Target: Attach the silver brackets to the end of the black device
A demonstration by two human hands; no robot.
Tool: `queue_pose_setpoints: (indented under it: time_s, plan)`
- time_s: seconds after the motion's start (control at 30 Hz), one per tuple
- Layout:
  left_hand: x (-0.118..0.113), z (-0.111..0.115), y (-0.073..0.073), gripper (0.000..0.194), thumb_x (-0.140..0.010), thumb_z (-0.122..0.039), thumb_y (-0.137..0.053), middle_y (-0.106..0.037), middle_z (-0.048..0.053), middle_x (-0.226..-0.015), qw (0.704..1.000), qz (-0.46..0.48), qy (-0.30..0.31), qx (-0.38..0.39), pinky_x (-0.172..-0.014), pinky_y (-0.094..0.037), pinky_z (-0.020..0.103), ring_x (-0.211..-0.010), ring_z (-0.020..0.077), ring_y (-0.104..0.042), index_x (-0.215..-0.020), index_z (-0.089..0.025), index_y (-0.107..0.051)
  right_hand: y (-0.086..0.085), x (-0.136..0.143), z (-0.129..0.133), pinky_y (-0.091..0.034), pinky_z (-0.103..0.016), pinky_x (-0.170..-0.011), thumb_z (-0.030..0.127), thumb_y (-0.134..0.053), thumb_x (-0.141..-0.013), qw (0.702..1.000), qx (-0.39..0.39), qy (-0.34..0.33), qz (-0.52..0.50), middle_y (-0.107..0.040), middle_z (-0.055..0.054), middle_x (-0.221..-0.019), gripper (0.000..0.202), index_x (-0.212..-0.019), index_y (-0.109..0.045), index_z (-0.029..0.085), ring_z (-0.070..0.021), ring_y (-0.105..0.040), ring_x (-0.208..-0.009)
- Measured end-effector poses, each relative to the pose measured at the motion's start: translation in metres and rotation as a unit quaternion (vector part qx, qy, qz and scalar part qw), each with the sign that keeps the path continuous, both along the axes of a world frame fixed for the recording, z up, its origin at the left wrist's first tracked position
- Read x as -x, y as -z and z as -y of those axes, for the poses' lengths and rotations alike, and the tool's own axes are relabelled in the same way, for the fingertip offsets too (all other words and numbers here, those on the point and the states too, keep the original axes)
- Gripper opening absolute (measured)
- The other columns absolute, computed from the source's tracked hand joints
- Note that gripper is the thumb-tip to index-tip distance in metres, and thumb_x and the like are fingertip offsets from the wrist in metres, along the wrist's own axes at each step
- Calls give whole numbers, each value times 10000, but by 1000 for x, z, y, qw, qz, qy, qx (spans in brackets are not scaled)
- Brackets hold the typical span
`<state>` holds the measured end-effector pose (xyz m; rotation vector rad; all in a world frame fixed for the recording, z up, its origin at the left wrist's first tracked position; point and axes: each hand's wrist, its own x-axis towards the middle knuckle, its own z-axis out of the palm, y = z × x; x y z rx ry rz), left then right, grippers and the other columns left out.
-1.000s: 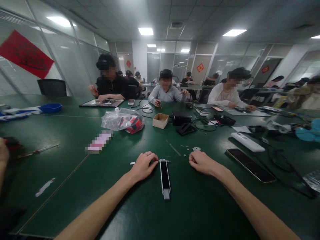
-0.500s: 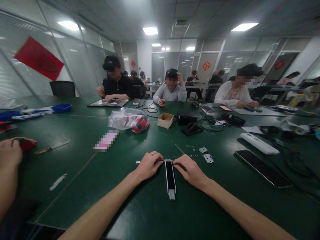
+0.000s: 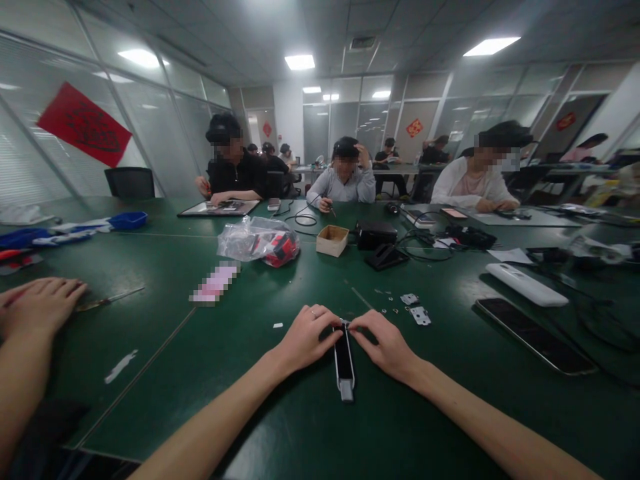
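Observation:
A narrow white-rimmed device with a black face (image 3: 344,360) lies lengthwise on the green table (image 3: 280,427), a grey block at its near end. My left hand (image 3: 311,339) has its thumb and fingers pinched over the device's far end, partly covering it. From the right, my right hand (image 3: 384,341) touches the same end with bent thumb and fingertips. Whatever small part lies between the fingertips is too small to make out. Right of my hands are two small metal plates (image 3: 420,316) and several tiny pieces. A small white piece (image 3: 278,325) lies left of my left hand.
Another person's hand (image 3: 43,303) rests at the left beside a screwdriver (image 3: 110,299). Farther back are a plastic bag with red items (image 3: 260,241), a small box (image 3: 332,241) and black boxes. A dark phone (image 3: 533,333) and a white case (image 3: 525,284) lie right. People sit opposite.
My left hand has moved right, onto the device's far end. My right hand stays beside that end. The other person's hand at the left has come further into view and lies flatter.

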<state>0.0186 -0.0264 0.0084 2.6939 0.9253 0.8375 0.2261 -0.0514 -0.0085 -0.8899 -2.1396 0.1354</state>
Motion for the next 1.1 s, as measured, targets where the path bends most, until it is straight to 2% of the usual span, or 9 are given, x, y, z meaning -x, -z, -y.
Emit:
queue_pose_setpoints:
  time_s: [0.17, 0.43, 0.5, 0.63, 0.7, 0.87, 1.1]
  plan:
    - [-6, 5, -1, 101, -898, -244, -516, -640, 24, -894, 998, -6, 51, -38, -743, -355, 281, -833, 146, -558, -939, -190, -590, 1, 3, 0, -453, -307, -656, 167, -491, -876, 999, -26, -23, 3, -627, -36, -773, 67, -866, -553, 190, -159, -553, -721]
    - [-6, 2, 1, 63, -877, -204, -530, -650, 20, -851, 998, -1, 47, -35, -708, -366, 274, -785, 145, -569, -899, -181, -585, 1, 2, -1, -438, -300, -655, 161, -502, -877, 998, -43, -40, 1, -637, -33, -787, 58, -860, -547, 194, -158, -555, -730]
    - [-5, 1, 1, 77, -874, -183, -516, -647, 22, -863, 999, 9, 32, -28, -722, -382, 275, -798, 148, -572, -911, -185, -583, 2, 1, -1, -436, -307, -665, 160, -502, -874, 999, -42, -21, 2, -637, -34, -790, 58, -868, -551, 191, -161, -556, -735]
    - [5, -8, 3, 139, -861, -168, -502, -634, 43, -890, 998, 14, -60, -10, -741, -422, 290, -821, 171, -570, -969, -183, -586, 0, -1, -3, -441, -330, -685, 138, -506, -842, 998, -10, 60, 6, -629, -52, -830, 82, -886, -561, 179, -179, -555, -771]
    - [12, -14, 6, 134, -861, -159, -497, -635, 50, -908, 996, 5, -87, 1, -757, -435, 292, -839, 175, -575, -944, -179, -600, -2, -3, -4, -449, -349, -703, 121, -508, -814, 995, 20, 97, 19, -624, -66, -857, 110, -896, -563, 169, -196, -554, -804]
    - [19, -23, 12, 125, -880, -172, -510, -649, 36, -921, 995, -36, -82, 42, -786, -446, 287, -865, 170, -581, -935, -188, -621, -5, -2, -4, -461, -375, -710, 146, -511, -795, 986, 73, 137, 69, -625, -75, -883, 127, -897, -582, 177, -216, -553, -832]
    - [19, -23, 11, 92, -877, -184, -547, -653, 24, -903, 995, -60, -72, 44, -764, -432, 271, -852, 167, -584, -928, -189, -624, 0, -2, -7, -460, -358, -693, 195, -519, -821, 982, 98, 136, 91, -633, -65, -853, 107, -875, -610, 179, -202, -552, -807]
